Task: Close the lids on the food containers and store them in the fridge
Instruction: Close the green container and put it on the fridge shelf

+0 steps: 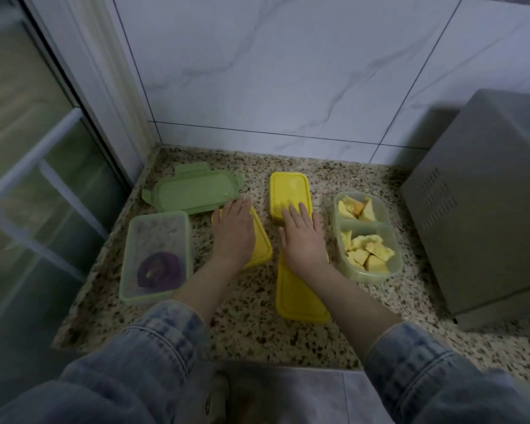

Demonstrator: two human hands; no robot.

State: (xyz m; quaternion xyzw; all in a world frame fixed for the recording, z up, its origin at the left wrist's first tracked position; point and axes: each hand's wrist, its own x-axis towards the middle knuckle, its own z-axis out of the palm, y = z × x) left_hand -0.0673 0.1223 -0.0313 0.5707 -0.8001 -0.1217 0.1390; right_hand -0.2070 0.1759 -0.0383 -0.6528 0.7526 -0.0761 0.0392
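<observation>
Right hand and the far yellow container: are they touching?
Touching. The head view shows the right hand lying flat with its fingertips on the lid of the far yellow container.

Head view — steep downward (close) onto countertop [242,332].

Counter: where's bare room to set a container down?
Free: the counter front strip by the sleeves, and the back strip between the green lid and the wall. Crowded: the middle, where left hand and right hand rest on yellow lids.
</observation>
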